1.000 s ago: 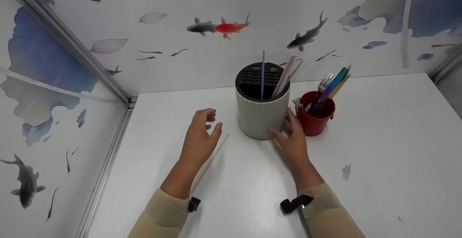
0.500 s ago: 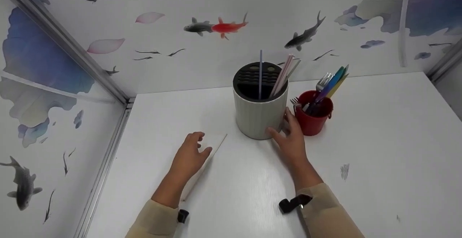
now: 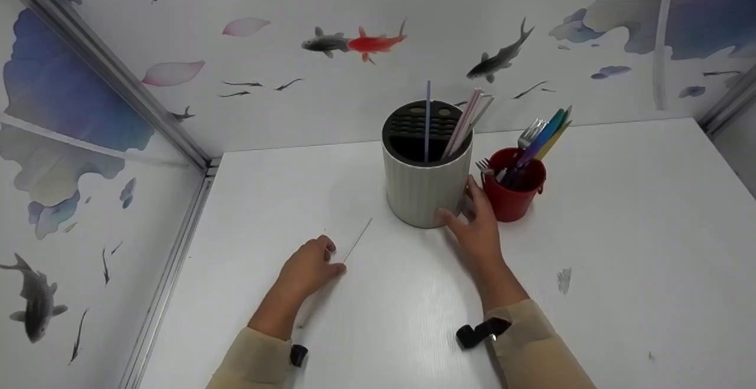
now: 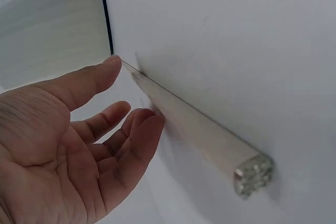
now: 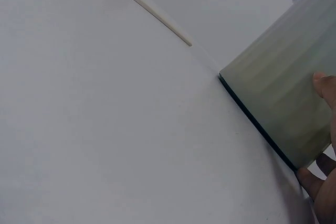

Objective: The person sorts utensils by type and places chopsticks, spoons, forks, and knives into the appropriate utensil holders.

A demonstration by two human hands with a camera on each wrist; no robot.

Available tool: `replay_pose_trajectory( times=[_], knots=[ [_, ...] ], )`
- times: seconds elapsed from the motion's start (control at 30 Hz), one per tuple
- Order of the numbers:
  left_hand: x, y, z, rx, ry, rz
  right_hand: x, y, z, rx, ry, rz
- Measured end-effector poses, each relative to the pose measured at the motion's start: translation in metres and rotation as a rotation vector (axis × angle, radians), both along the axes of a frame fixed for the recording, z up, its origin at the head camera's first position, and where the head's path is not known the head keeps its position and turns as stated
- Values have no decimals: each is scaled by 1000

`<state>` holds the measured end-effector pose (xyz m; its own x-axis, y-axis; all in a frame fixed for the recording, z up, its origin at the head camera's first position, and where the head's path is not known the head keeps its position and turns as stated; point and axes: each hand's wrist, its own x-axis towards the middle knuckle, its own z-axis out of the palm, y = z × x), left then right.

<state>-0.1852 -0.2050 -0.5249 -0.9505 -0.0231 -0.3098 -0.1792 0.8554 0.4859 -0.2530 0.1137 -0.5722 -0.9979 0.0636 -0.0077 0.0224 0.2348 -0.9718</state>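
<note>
A slim pale chopstick (image 3: pixel 358 240) lies slantwise on the white table, its silvery patterned end toward me. My left hand (image 3: pixel 307 265) is low over its middle, thumb and bent fingers apart. In the left wrist view, the fingertips (image 4: pixel 157 121) overlap the chopstick's side without closing round it. A ribbed light-grey utensil holder (image 3: pixel 425 194) with a black slotted top stands upright at the back. My right hand (image 3: pixel 475 229) grips its lower right side; the thumb (image 5: pixel 320 83) lies on the wall and other fingers are at the base.
A blue stick (image 3: pixel 427 117) and several pink and whitish sticks (image 3: pixel 463 120) stand in the holder. Close to its right is a small red bucket (image 3: pixel 514 200) with forks and colourful-handled cutlery. A fish-patterned wall panel (image 3: pixel 266 111) borders the table's back edge; another rises at left.
My left hand has come down and toward me, from beside the holder to the chopstick, its thumb and fingers drawing nearer together. The right hand and the holder keep their place.
</note>
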Motion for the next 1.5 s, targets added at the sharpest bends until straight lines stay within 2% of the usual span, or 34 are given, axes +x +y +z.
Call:
replay_pose_trajectory(
  times=[0.27, 0.6, 0.97, 1.33, 1.5],
  knots=[
    [-3, 2, 0, -16, -18, -29, -1, -1, 2, -18, 13, -6],
    [-4, 3, -2, -15, -33, -57, -2, -1, 3, -16, -15, 2],
    [-4, 3, -3, -20, -19, -83, -2, -1, 1, -29, -28, -13],
    [-1, 7, -2, 19, -1, -41, -1, 0, -1, -31, -54, -14],
    [0, 10, 3, 59, 42, -26, -1, 0, -1, -23, -75, -17]
  ],
)
